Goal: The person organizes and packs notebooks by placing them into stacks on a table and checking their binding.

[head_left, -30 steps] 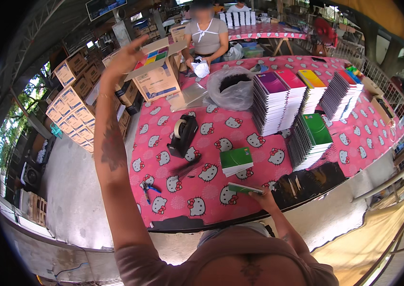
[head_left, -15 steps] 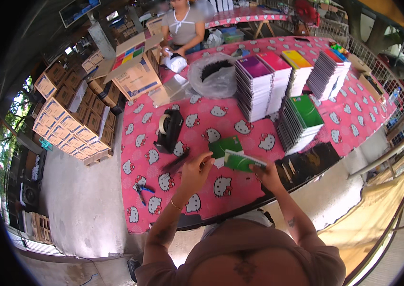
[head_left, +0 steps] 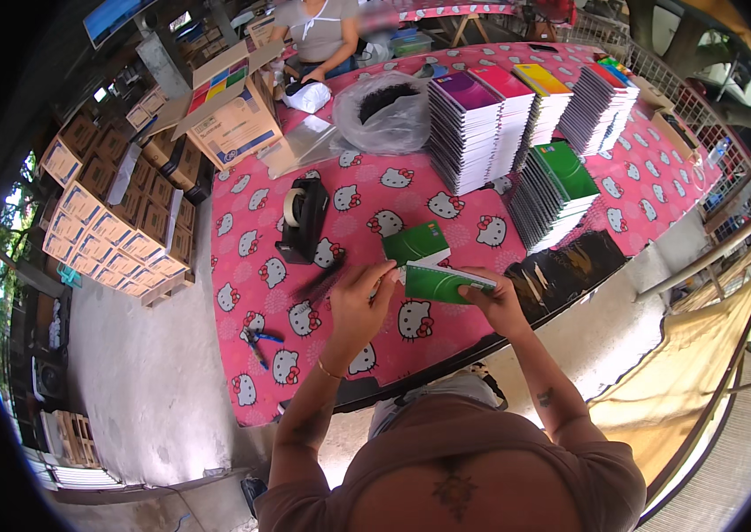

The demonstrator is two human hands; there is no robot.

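Observation:
My right hand [head_left: 495,304] grips a green-covered notebook [head_left: 436,285] by its right end, tilted above the table, thumb on the cover. At the notebook's left end is my left hand [head_left: 359,304], fingers pinched together. Whatever lies between those fingertips is too small to make out. Just beyond the held one, another green notebook [head_left: 414,243] lies flat on the pink table cover [head_left: 362,244]. Beside my left hand is a bundle of thin black strands [head_left: 318,282]. A black tape dispenser [head_left: 305,220] stands farther left, and blue-handled pliers [head_left: 259,342] lie nearer to me.
Tall notebook stacks in purple [head_left: 464,133], red, yellow and green [head_left: 553,199] stand to the right. A clear bag [head_left: 382,115] with black strands and an open carton [head_left: 232,120] are beyond. Across the table, a person [head_left: 313,40] handles a white bundle. Cartons [head_left: 118,226] are piled left.
My left hand has come up to the left end of the held notebook. The notebook has turned so more of its green cover shows. The whole view has shifted slightly.

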